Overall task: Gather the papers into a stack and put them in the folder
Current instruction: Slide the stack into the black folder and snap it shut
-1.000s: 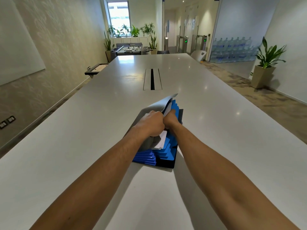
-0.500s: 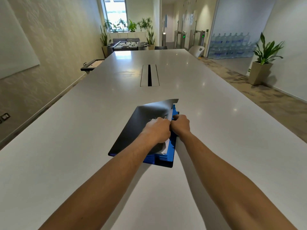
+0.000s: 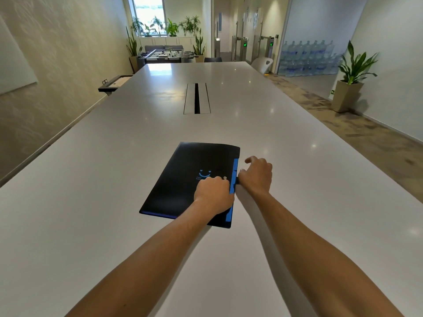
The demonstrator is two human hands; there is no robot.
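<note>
The black folder (image 3: 183, 179), with a blue smile mark on its cover, lies shut and flat on the white table (image 3: 91, 179). Blue divider tabs show along its right edge. No papers are visible; whatever is inside is hidden by the cover. My left hand (image 3: 214, 196) rests knuckles up on the cover near the right edge, fingers curled and pressing down. Beside that edge, my right hand (image 3: 257, 175) has its thumb against the blue tabs and its fingers loosely bent.
A cable slot (image 3: 196, 98) runs along the table's middle, farther away. A small side shelf (image 3: 115, 82) juts out at the far left. A potted plant (image 3: 350, 88) stands on the floor at the right. A white chair (image 3: 263, 65) is at the far end.
The folder's cover, lifted a second ago with white paper and blue dividers showing, has come down flat. My right hand has slid out from inside to the folder's right edge.
</note>
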